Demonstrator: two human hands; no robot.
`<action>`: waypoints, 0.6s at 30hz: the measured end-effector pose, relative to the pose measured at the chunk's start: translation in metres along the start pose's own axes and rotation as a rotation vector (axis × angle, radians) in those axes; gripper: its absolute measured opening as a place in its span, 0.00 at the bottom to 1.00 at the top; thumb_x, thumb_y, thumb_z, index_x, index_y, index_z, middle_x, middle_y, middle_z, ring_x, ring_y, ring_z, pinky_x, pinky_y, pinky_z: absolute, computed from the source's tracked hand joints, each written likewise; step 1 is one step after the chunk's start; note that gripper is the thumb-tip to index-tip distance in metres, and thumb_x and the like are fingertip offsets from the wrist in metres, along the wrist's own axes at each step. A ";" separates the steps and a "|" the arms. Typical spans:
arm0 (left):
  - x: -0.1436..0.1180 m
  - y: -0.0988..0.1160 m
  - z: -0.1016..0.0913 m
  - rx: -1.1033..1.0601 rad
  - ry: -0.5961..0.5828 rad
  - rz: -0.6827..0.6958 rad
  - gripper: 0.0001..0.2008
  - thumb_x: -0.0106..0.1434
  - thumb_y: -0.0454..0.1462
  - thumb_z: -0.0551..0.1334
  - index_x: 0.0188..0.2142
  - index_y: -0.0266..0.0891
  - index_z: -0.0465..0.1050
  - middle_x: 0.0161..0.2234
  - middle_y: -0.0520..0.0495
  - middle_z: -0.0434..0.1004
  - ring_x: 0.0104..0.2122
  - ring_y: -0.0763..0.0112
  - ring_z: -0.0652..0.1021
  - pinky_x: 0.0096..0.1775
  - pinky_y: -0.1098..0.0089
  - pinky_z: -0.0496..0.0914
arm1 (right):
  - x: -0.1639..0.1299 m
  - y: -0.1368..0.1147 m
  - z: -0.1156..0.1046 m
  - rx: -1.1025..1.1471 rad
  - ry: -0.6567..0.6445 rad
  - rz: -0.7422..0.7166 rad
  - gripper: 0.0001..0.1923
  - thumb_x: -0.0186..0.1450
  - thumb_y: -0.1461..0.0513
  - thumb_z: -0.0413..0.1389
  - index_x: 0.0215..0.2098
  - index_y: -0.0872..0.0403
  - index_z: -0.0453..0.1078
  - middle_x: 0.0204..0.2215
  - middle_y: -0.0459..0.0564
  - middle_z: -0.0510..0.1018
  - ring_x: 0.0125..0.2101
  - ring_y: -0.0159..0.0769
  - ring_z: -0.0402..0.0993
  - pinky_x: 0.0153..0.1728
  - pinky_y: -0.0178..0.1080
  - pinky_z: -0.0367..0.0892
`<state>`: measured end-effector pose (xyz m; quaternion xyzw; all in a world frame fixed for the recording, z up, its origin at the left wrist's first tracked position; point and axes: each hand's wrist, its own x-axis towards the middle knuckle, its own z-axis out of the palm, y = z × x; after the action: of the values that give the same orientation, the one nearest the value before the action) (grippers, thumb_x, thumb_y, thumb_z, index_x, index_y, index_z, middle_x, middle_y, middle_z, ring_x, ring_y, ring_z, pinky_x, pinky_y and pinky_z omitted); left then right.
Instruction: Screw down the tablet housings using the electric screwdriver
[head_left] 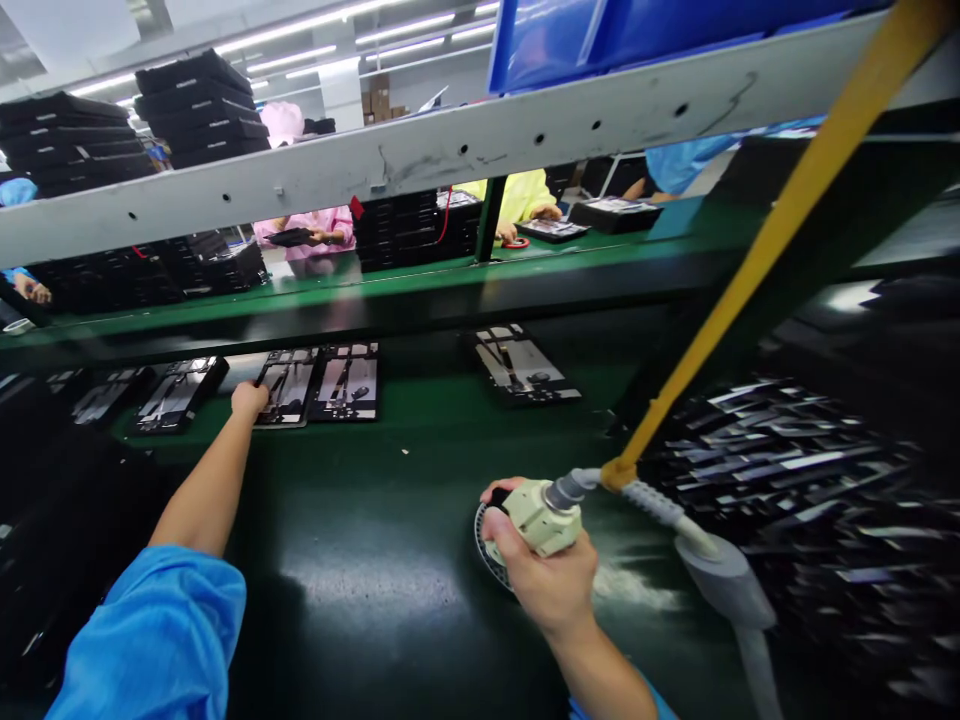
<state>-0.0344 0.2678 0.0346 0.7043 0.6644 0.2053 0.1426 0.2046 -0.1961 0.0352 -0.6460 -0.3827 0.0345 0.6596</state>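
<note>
Risk at this moment is judged to lie chiefly with the left hand (249,400), which is stretched far forward and rests on the near edge of a flat dark panel with exposed silver and black internal parts (286,386). With so long a reach, fine control is judged to be poor; the panel could be pushed askew against the similar panel (347,381) touching it on the side away from the hand, or dragged off line across the dark green belt-like surface (375,560). Whether the fingers are closed on the panel edge or merely laid on it cannot be told, as they are curled out of sight.

A second risk is attached to the right hand (544,575), which is clamped around a pale cream handheld power tool (541,516). A grey ribbed hose (697,560) leaves the tool on the side away from the thumb, and a yellow strap (757,260) rises from its collar to the overhead frame. It is judged that a pull from the strap or hose could swing the tool, and that its tip, hidden beneath the hand, could strike the surface or the small round dark grille (484,555) partly covered by the hand.

Pose: the left arm is extended almost straight, with a bright blue sleeve (161,640) at the elbow and the forearm bare. The right wrist is bent inward, held low and close to the body, with the thumb laid over the tool body. Both hands are held well apart. A further panel (525,365) lies beyond the right hand, untouched.
</note>
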 end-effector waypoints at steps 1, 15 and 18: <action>-0.004 0.005 0.002 0.026 0.012 0.010 0.20 0.70 0.44 0.65 0.58 0.37 0.71 0.56 0.40 0.73 0.52 0.57 0.77 0.51 0.53 0.76 | -0.001 0.000 0.000 0.003 -0.006 0.002 0.09 0.63 0.60 0.64 0.41 0.51 0.74 0.33 0.48 0.81 0.31 0.39 0.81 0.30 0.38 0.76; -0.049 0.082 0.054 0.098 -0.093 0.157 0.21 0.70 0.44 0.65 0.57 0.35 0.71 0.57 0.37 0.72 0.54 0.56 0.76 0.54 0.51 0.74 | 0.002 -0.012 -0.001 0.006 0.009 -0.002 0.08 0.63 0.59 0.63 0.40 0.50 0.74 0.32 0.48 0.82 0.30 0.39 0.82 0.31 0.38 0.77; -0.042 0.088 0.051 0.023 -0.127 0.084 0.21 0.70 0.43 0.65 0.57 0.35 0.71 0.56 0.37 0.73 0.53 0.56 0.77 0.53 0.52 0.75 | 0.001 -0.013 -0.001 0.022 -0.004 -0.011 0.08 0.63 0.60 0.63 0.41 0.50 0.74 0.32 0.47 0.82 0.30 0.38 0.82 0.31 0.38 0.78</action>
<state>0.0657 0.2231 0.0276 0.7449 0.6260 0.1585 0.1677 0.2002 -0.1982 0.0473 -0.6366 -0.3872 0.0364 0.6659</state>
